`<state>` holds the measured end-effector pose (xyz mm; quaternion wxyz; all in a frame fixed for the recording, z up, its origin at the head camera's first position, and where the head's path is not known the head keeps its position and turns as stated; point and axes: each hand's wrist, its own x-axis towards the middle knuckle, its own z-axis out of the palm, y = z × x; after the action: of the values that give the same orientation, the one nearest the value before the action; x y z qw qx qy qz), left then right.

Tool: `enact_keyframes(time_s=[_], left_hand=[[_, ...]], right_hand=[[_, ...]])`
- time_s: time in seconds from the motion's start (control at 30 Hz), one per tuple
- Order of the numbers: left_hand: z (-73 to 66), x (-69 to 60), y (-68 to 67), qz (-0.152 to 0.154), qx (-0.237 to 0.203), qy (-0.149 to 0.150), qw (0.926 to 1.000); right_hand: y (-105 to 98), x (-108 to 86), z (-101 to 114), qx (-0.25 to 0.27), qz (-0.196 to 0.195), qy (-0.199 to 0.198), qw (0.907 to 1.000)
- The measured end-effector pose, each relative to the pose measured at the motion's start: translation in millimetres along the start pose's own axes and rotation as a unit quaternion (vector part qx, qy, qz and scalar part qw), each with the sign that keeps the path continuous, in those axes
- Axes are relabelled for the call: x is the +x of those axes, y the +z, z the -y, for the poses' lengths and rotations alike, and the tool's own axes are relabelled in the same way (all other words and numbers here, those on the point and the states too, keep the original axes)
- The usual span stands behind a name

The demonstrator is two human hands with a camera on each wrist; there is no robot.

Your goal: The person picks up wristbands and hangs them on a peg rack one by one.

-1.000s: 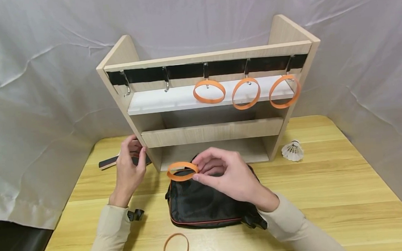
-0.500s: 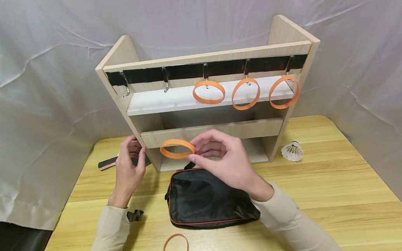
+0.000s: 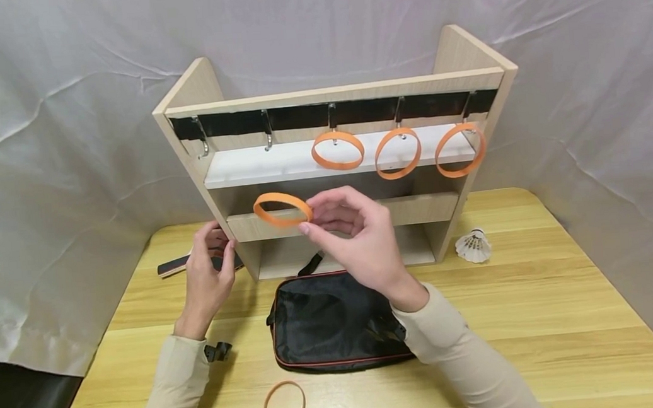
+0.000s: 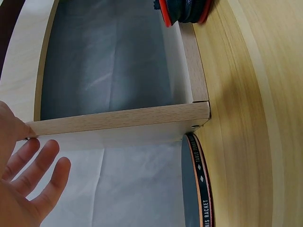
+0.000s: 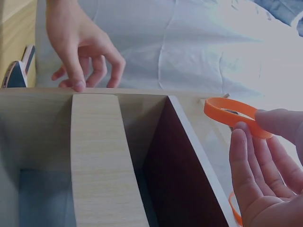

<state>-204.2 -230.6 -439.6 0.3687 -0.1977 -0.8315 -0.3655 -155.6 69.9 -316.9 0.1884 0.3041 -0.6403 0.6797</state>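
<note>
My right hand [image 3: 363, 236] pinches an orange wristband [image 3: 273, 221] by its right side, in front of the middle of the wooden shelf unit [image 3: 205, 181]. In the right wrist view the wristband [image 5: 225, 117] sits between thumb and fingertips. My left hand [image 3: 207, 282] is at the unit's left side panel. Its thumb touches the panel's front edge, and the loosely bent fingers lie along the outside, as the right wrist view shows. Three more orange wristbands [image 3: 339, 165] hang from hooks on the black strip [image 3: 297, 116]; the two left hooks [image 3: 268, 140] are bare.
Another orange wristband [image 3: 304, 404] lies on the wooden table [image 3: 539, 315] near the front. A black bag with red piping [image 3: 324, 330] lies before the unit. A shuttlecock [image 3: 474, 246] stands at the right. A table tennis racket [image 4: 199, 184] lies left of the unit.
My right hand has lifted the orange wristband from above the bag up to the level of the unit's middle board, drifting slightly left. My left hand stays at the side panel.
</note>
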Motion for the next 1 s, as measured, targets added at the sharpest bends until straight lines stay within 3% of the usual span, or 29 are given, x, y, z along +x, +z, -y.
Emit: enact_keyframes(time_s=[0.53, 1.0], left_hand=[[-0.4, -0.1, -1.7, 0.008, -0.008, -0.007, 0.9999], [-0.7, 0.7, -2.3, 0.009, -0.012, -0.007, 0.9999]], right_hand=[[4, 26.3, 6, 0.024, -0.035, -0.03, 0.9987], [15, 46.9, 4, 0.009, -0.073, -0.042, 0.9964]])
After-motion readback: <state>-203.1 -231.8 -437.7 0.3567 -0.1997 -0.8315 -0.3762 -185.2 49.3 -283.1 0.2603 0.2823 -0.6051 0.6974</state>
